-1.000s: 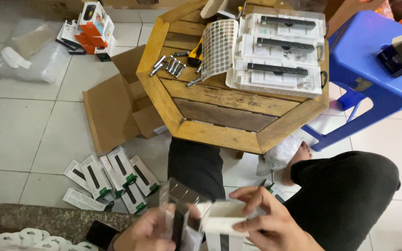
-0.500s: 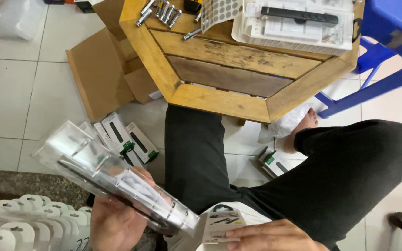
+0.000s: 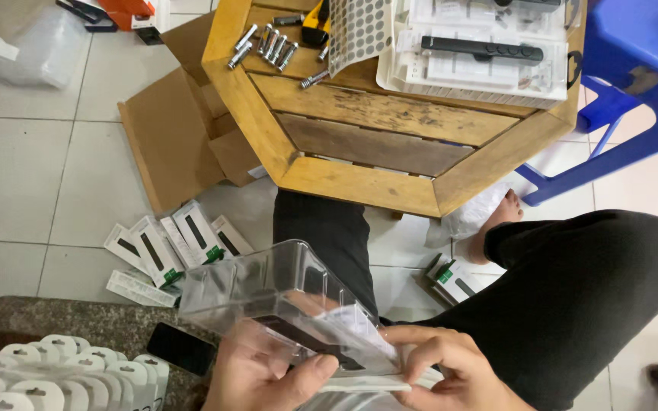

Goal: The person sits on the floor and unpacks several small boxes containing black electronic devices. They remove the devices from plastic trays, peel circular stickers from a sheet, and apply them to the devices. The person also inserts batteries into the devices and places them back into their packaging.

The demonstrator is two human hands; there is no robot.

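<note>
Above the tiled floor (image 3: 32, 175), both hands' fingers (image 3: 428, 354) clamp the clear plastic tray (image 3: 268, 293) at its near end.

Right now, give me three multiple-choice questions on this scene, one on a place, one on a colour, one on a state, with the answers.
1. Where do the metal bolts lie?
A. on the wooden table
B. on the floor tiles
C. on the plastic stool

2. What colour is the plastic stool?
A. red
B. blue
C. green

3. What is the state of the clear plastic tray?
A. lying flat on the floor
B. stacked on the table
C. held up by both hands

Answers:
1. A, the bolts sit in a row near the table's far left edge.
2. B, its seat and legs are blue.
3. C, the left hand grips it from below and the right hand pinches its near end.
</note>
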